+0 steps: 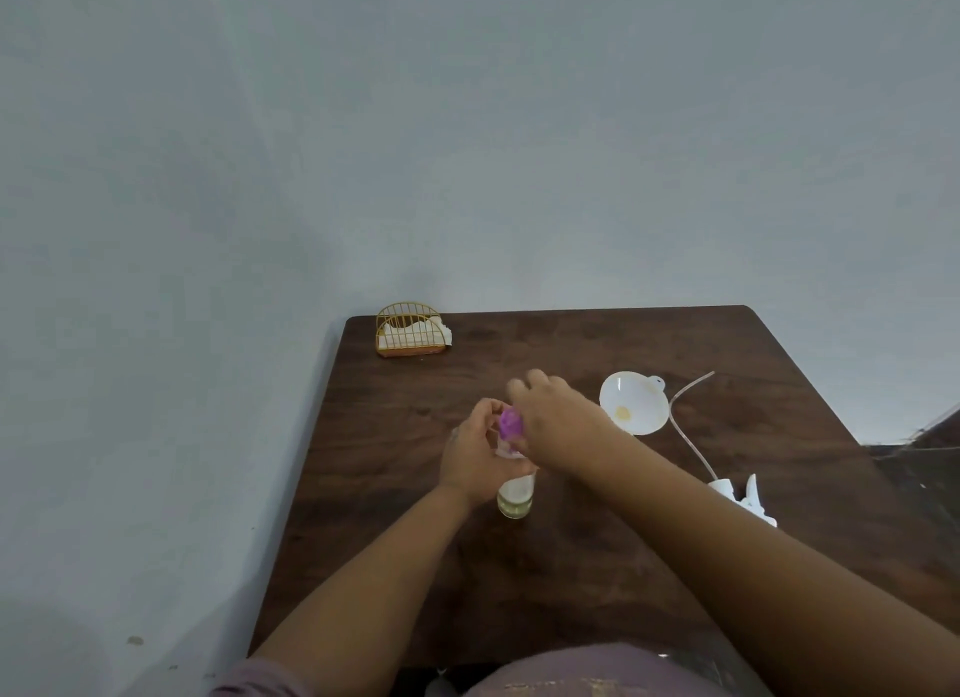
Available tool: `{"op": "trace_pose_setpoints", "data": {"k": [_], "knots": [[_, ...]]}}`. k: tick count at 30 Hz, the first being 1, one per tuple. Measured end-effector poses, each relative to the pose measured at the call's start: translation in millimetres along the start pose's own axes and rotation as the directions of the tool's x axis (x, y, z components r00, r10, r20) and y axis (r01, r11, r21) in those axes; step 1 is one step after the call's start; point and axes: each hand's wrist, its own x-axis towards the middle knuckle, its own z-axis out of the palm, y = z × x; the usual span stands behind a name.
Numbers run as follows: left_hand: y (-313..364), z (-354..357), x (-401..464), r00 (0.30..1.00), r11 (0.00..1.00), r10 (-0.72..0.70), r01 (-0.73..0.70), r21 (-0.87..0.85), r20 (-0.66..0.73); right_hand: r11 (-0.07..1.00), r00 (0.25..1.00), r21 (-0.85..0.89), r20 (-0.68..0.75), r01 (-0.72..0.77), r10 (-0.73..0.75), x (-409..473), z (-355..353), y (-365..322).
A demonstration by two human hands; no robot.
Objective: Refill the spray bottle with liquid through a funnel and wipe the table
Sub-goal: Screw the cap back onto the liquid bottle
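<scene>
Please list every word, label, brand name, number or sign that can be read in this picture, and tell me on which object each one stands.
None can be read.
Clear bottle held by the left hand and right hand: no label shows.
Purple cap: plain.
White funnel: plain.
White sprayer head: any marking is too blurred to read.
Yellow napkin holder: no text.

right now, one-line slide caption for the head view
Both hands work a purple cap on a bottle; funnel alongside.

yellow wire napkin holder [410,328] with white napkins | far-left table corner | grey wall [467,125] behind
</scene>
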Motion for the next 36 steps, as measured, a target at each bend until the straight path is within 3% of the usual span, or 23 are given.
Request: {"op": "trace_pose_setpoints", "data": {"k": [3,6,9,12,14,20,28,33,36], "knots": [[0,2,-2,1.0,0.999,0.024,-0.024,0.022,0.005,0.998,0.999,0.067,0.05,-0.012,0.009,-1,12,-5],[-3,2,-1,0.998,0.998,0.058,-0.058,0.026,0.03,0.99,0.989,0.082,-0.081,-0.116,0.123,-5,14,-5],[-6,1,0,0.998,0.999,0.047,-0.046,-0.009,0.036,0.981,0.979,0.033,-0.066,-0.19,0.192,-7,8,0],[-5,2,4,0.996,0.999,0.007,-0.005,-0.034,0.087,0.996,0.984,0.03,-0.157,-0.085,0.089,-7,7,7],[-6,4,4,0.994,0.997,-0.039,0.045,-0.058,0.103,0.998,0.992,-0.046,-0.12,0.038,-0.043,-5,17,6],[-16,9,6,0.988,0.993,-0.118,0.115,0.03,0.104,0.992,0.975,-0.128,-0.219,0.006,-0.034,8,39,3],[-2,12,3,1.0,0.986,-0.022,0.021,0.163,0.004,0.987,0.956,0.034,-0.244,-0.158,0.161,8,40,-8],[-2,16,-1,1.0,0.983,0.004,-0.006,0.184,0.011,0.991,0.972,0.094,-0.208,-0.094,0.112,11,39,-7],[-1,17,3,0.997,0.976,0.031,-0.045,0.213,0.07,0.984,0.985,0.14,-0.114,-0.11,0.127,9,36,-2]]}}
